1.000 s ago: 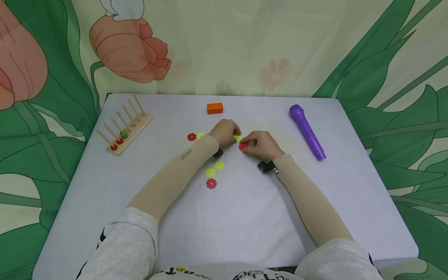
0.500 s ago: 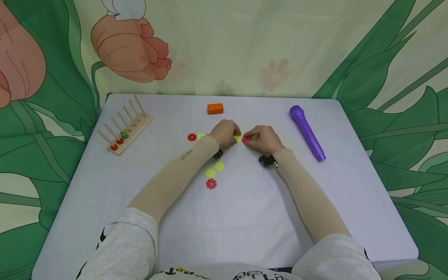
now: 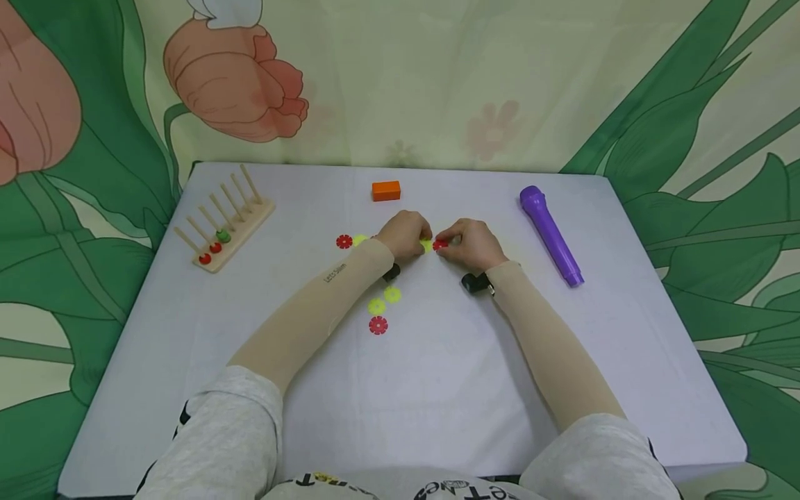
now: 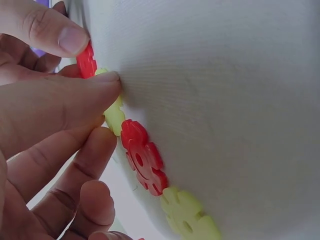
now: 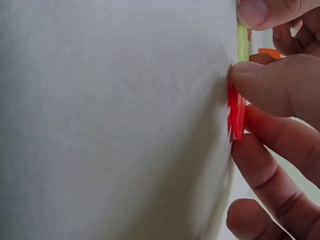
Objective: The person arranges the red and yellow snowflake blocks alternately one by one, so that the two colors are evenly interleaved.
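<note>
My left hand point(image 3: 403, 236) pinches a yellow-green snowflake building disc point(image 4: 115, 119) between thumb and fingers. Facing it, my right hand point(image 3: 471, 244) pinches a red snowflake disc point(image 5: 236, 117), whose edge meets the yellow one. In the left wrist view, a red disc point(image 4: 142, 157) and another yellow disc point(image 4: 189, 215) continue the row edge to edge. The row's far left end, a red disc point(image 3: 344, 242), shows beyond my left wrist; my left hand hides its middle. Nearer me lie two yellow discs point(image 3: 376, 307) and a red disc point(image 3: 378, 325) in a short line.
A wooden peg stand point(image 3: 234, 236) with red and green beads is at the table's left. An orange block point(image 3: 386, 191) lies behind my hands, and a purple microphone-shaped stick point(image 3: 551, 236) rests at the right. The white table point(image 3: 437, 403) ends at a patterned curtain point(image 3: 400, 83).
My right hand has moved slightly away from me with the red disc, bringing it up to the yellow disc's edge. My left hand has kept its pinch in nearly the same spot.
</note>
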Available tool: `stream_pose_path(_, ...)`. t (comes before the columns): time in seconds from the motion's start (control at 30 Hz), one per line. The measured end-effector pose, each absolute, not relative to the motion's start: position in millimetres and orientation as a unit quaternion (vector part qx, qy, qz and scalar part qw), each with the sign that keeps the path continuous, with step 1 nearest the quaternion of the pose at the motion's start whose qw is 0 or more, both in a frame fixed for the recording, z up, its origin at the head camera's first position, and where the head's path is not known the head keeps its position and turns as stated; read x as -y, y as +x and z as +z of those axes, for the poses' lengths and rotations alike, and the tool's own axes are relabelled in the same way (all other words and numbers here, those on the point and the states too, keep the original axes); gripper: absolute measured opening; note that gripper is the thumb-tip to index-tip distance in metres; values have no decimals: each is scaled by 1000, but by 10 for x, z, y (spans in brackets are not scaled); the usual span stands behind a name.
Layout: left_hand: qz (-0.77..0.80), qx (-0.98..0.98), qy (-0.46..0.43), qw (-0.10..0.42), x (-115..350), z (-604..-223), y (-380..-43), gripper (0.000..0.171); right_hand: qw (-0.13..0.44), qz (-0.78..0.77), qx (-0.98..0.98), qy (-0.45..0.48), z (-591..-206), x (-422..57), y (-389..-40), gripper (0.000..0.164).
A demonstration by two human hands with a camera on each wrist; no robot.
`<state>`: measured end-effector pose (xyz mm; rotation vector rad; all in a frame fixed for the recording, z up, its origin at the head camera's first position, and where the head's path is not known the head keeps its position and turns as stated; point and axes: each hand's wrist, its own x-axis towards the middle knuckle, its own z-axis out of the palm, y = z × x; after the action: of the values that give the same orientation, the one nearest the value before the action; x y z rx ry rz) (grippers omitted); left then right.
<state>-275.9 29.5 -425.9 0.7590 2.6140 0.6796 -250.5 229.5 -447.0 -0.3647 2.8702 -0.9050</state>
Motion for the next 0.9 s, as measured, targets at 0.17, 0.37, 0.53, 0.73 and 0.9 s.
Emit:
stream_pose_path(0.17, 232, -919, 272, 166, -317, -4252, -2777, 34, 48, -286, -949, -125, -4460, -2302, -2470, 36)
stream_pose_path(0.37, 222, -920, 277, 168, -341, -4245, -2798, 36, 40, -322, -940, -103, -4477, -2241, -2273, 33)
stream_pose_path(0.53, 227, -915, 283, 177, -358, -4247, -2842, 40, 54, -351, -926, -127, -4476, -2099, -2001, 19)
stream_pose_path(0.73, 249, -904, 284, 199, -374, -4258, -2930, 43, 81, -381, -902, -185, -4422, -1848, -1709, 17)
stream_pose_path(0.9, 258, -898, 281, 220, -402, -4261, -2973, 40, 92, -394, -884, -235, -4435, -1607, -1551, 23)
